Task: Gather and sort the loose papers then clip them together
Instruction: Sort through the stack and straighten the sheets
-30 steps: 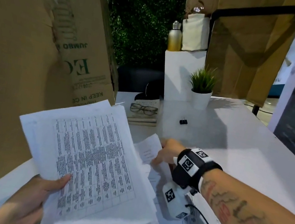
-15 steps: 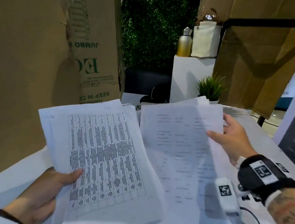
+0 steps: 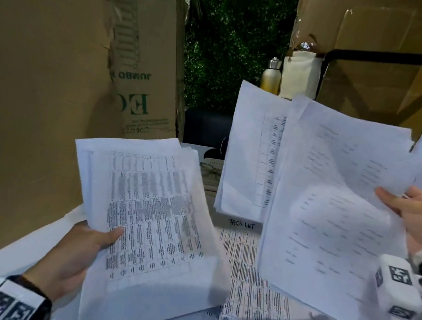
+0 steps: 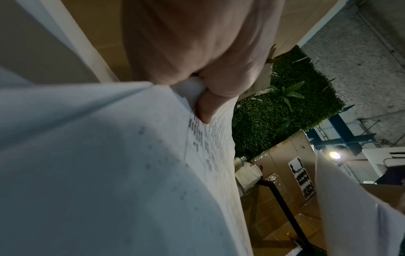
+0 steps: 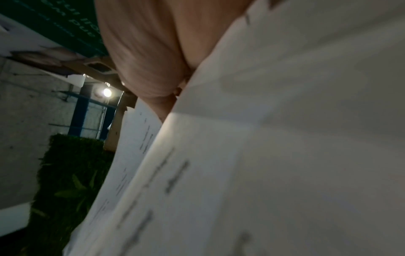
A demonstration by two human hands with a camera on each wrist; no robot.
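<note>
Left hand (image 3: 68,256) has its fingers clamped on the main stack (image 3: 149,222), right hand (image 3: 418,217) pinches a few sheets (image 3: 335,208) up in the air. More pages (image 3: 250,300) lie on the counter. That one-edge grip looks floppy, so sheets could slide out and scatter.

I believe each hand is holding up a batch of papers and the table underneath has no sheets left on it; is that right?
Not quite. The left hand grips one stack and the right hand holds other sheets, but printed papers still lie on the table beneath them, as the head view shows.
</note>
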